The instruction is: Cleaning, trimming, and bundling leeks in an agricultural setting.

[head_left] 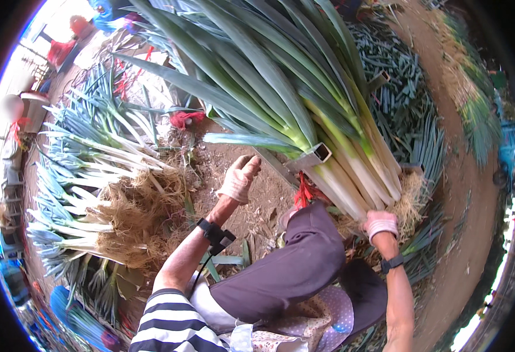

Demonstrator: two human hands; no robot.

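A thick bundle of long green onions [345,158] leans in a metal frame [311,157], leaves toward the far side and white stalks toward me. My right hand [381,223], in a pale pinkish glove, is closed at the root end of a stalk; its fingertips are partly hidden. Roots [412,196] hang just right of it. My left hand [238,179], gloved alike, hovers over the ground left of the frame. Its fingers are loosely bent, and nothing shows in them. Below the frame's near tube end hangs a red tie [305,192].
To the left lies a heap of green onions [111,158], its tangled roots [137,223] facing me. More dark leaves [392,76] are piled behind and right of the frame. Red ties [186,119] lie on the littered dirt. Another pile of onions [474,117] stands far right.
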